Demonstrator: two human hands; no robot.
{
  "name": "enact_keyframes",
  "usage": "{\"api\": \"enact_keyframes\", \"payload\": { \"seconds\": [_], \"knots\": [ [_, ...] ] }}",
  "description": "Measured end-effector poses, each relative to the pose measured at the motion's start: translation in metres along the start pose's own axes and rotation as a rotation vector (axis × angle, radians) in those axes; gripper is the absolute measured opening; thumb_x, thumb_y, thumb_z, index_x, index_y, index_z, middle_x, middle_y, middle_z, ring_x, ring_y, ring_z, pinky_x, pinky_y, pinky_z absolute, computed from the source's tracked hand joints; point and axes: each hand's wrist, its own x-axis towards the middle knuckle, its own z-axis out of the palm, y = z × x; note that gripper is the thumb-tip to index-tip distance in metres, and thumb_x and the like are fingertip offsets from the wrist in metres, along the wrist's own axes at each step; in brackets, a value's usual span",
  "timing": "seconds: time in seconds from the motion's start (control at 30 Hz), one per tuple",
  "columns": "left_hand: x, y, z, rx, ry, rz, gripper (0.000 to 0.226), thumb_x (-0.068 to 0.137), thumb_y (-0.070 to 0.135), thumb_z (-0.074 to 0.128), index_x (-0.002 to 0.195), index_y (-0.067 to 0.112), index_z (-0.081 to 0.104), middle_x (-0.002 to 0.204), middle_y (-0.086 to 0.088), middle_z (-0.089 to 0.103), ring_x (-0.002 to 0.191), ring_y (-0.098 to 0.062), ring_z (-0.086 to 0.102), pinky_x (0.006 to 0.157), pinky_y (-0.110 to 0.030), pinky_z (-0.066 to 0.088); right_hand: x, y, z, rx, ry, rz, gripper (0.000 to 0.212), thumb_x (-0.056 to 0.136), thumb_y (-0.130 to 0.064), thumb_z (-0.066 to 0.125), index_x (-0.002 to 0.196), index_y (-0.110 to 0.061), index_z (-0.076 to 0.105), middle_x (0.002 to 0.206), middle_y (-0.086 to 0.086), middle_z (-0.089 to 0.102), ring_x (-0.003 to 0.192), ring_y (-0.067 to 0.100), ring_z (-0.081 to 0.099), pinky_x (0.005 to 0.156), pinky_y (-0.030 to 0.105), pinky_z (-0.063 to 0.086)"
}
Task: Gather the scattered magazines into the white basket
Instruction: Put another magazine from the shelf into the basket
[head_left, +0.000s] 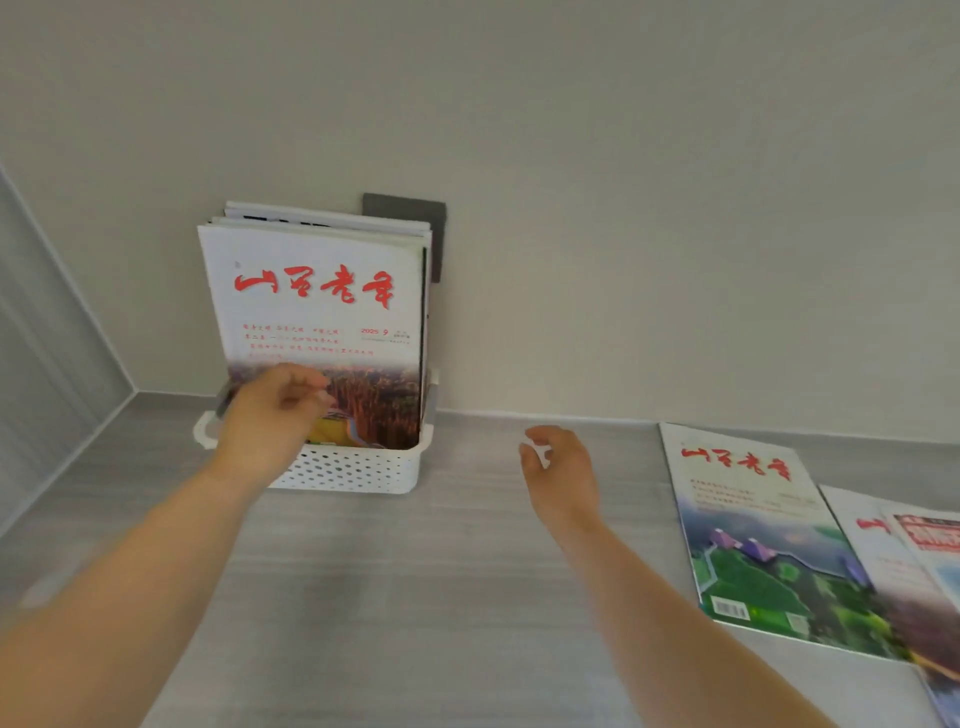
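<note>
Several magazines (753, 545) lie flat on the worktop (467, 597) at 3 o'clock from your nearer, empty, half-curled right hand (563, 473), long axes 11-to-5; your left hand (270, 415), grip unclear, hovers at the white basket (358, 470) and its upright stack (322, 291).

open counter (467, 582) between white basket (358, 470) and flat magazines (753, 530), wall (623, 208) just behind basket

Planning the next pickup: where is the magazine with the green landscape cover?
Head view: the green-cover magazine lies on the grey table, right of the right hand, against other magazines at the right edge.
</note>
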Motion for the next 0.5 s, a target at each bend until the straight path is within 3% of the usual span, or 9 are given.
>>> {"api": "enact_keyframes", "payload": {
  "seconds": [0.1, 0.2, 0.3, 0.4, 0.5],
  "knots": [
    [-0.038, 0.016, 0.047, 0.056, -0.146, 0.024, 0.029, 0.085, -0.007, 0.048, 0.070, 0.016, 0.054, 0.066, 0.001, 0.055, 0.065, -0.009, 0.053, 0.059, -0.004, 0.043, -0.010, 0.049, -0.043, -0.108, 0.033, 0.027, 0.027, 0.090, -0.018, 0.047, 0.114, -0.013, 0.057, 0.125, 0.006, 0.055, 0.117, 0.024, 0.048, 0.099, 0.033, 0.037],
    [-0.073, 0.015, 0.104, 0.053, -0.260, -0.032, 0.028, 0.084, -0.008, 0.048, 0.068, 0.014, 0.054, 0.059, 0.002, 0.057, 0.054, -0.002, 0.060, 0.050, 0.001, 0.041, -0.018, 0.104, -0.088, -0.216, 0.056, 0.091, 0.026, 0.088, -0.017, 0.048, 0.111, -0.011, 0.058, 0.125, 0.009, 0.057, 0.117, 0.027, 0.047, 0.099, 0.033, 0.036],
    [-0.100, 0.005, 0.164, 0.071, -0.344, -0.097, 0.035, 0.083, -0.005, 0.052, 0.062, 0.024, 0.054, 0.048, 0.013, 0.060, 0.059, -0.006, 0.057, 0.060, -0.011, 0.045, -0.024, 0.165, -0.133, -0.399, 0.034, 0.184, 0.028, 0.089, -0.020, 0.046, 0.114, -0.012, 0.055, 0.127, 0.009, 0.054, 0.119, 0.028, 0.045, 0.097, 0.036, 0.036],
    [-0.124, 0.004, 0.221, 0.102, -0.397, -0.149, 0.032, 0.082, -0.005, 0.054, 0.066, 0.022, 0.059, 0.064, 0.001, 0.062, 0.066, -0.014, 0.056, 0.065, -0.014, 0.044, -0.028, 0.216, -0.172, -0.544, 0.005, 0.231, 0.036, 0.090, -0.027, 0.045, 0.124, -0.017, 0.047, 0.136, 0.005, 0.046, 0.128, 0.024, 0.038, 0.105, 0.035, 0.033],
    [-0.142, 0.009, 0.271, 0.169, -0.414, -0.205, 0.020, 0.083, -0.004, 0.053, 0.097, 0.000, 0.066, 0.100, -0.020, 0.069, 0.096, -0.026, 0.062, 0.081, -0.020, 0.040, -0.033, 0.259, -0.193, -0.670, -0.091, 0.259, 0.048, 0.091, -0.038, 0.037, 0.135, -0.018, 0.035, 0.148, 0.007, 0.031, 0.138, 0.025, 0.024, 0.114, 0.037, 0.020]
  ]
}}
